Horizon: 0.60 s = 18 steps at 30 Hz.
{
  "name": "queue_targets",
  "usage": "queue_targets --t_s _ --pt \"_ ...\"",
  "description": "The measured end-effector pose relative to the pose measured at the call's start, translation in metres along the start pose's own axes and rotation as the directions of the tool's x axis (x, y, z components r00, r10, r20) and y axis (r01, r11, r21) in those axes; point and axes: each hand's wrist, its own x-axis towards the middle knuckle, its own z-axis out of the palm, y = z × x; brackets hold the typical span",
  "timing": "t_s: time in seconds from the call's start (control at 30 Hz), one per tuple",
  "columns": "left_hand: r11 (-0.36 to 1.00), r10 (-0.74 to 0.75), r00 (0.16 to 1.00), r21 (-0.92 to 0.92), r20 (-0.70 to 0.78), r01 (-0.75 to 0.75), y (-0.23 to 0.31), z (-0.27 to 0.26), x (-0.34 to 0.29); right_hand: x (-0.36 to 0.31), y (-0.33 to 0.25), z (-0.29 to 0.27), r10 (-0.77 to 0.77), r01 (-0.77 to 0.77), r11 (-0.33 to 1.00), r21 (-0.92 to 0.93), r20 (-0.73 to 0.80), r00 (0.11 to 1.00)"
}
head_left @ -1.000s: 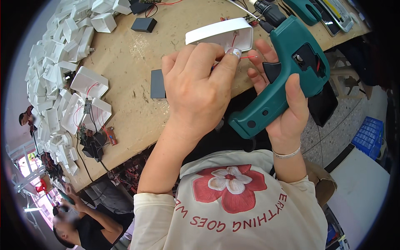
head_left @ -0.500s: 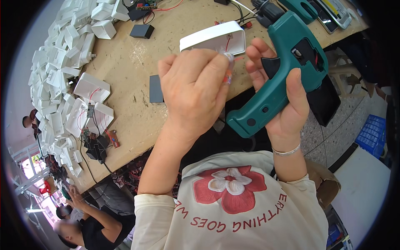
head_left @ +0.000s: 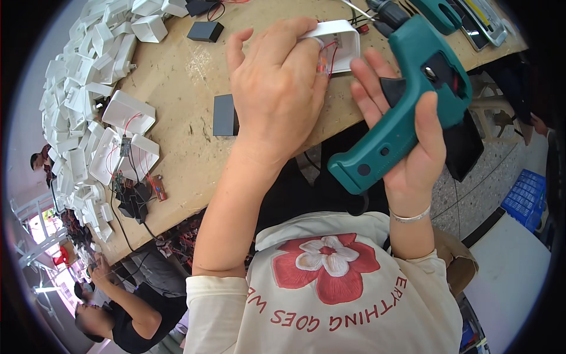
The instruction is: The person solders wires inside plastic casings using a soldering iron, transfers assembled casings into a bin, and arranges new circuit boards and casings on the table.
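My right hand [head_left: 413, 133] is wrapped round the grip of a green pistol-grip power tool [head_left: 377, 138] with a black trigger and dark nose. An opening in its side shows parts inside. At the front of the table, my left hand [head_left: 277, 88] is closed around a small part with white and orange on it [head_left: 322, 64], mostly hidden by the fingers. Its red wires run into a white plastic housing [head_left: 352, 44], which lies on its side with its hollow showing. The left fingers touch the housing's upper edge.
White housings [head_left: 88, 88] are heaped along the table's left. Nearer stand wired white shells [head_left: 130, 115] beside a black adapter [head_left: 134, 200]. Dark grey blocks [head_left: 225, 115] lie on the wooden table [head_left: 177, 76]. A person [head_left: 138, 312] works at lower left; a blue crate [head_left: 523, 200] stands right.
My left hand has moved forward with the small part, to the mouth of the white housing. The power tool has shifted slightly right in my right hand.
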Motion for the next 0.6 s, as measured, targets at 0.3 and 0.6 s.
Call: queue_targets --t_s 0.3,0.6 --pt "0.994 -0.03 0.997 -0.103 0.069 0.037 -0.008 -0.013 0.004 -0.045 -0.027 -0.031 -0.077 0.1 0.97 -0.221 0.107 0.991" --pt "1.0 0.023 1.0 0.017 0.005 -0.024 0.0 -0.011 -0.007 -0.093 -0.045 -0.042 -0.032 0.045 0.861 -0.507 0.035 0.999"
